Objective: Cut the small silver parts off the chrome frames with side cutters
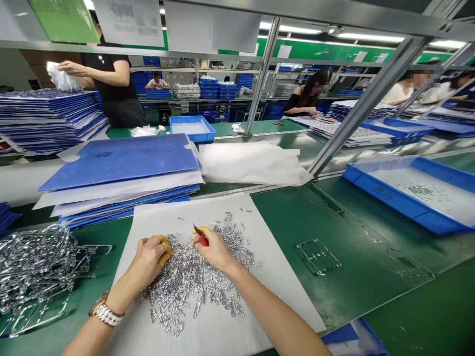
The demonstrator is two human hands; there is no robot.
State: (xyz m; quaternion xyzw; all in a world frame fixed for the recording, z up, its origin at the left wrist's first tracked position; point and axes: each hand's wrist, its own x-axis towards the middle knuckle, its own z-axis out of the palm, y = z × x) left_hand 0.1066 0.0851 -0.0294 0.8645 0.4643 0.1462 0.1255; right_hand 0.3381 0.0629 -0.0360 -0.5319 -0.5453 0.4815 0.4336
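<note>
A heap of several small shiny metal parts [196, 277] lies on a white sheet [267, 257] on the green table. My left hand [150, 259], with yellow finger cots and a wristwatch, rests closed on the heap's left side; whether it pinches a part is hidden. My right hand [213, 249] is closed on a small red-handled cutter [201, 238] above the heap, a yellow cot on one fingertip.
Silver metal frames [33, 267] are piled at the left. Stacked blue and white sheets [118, 178] lie behind. A blue tray [411, 193] with small parts sits right, a clear frame [318, 256] beside the sheet. Other people work across the benches.
</note>
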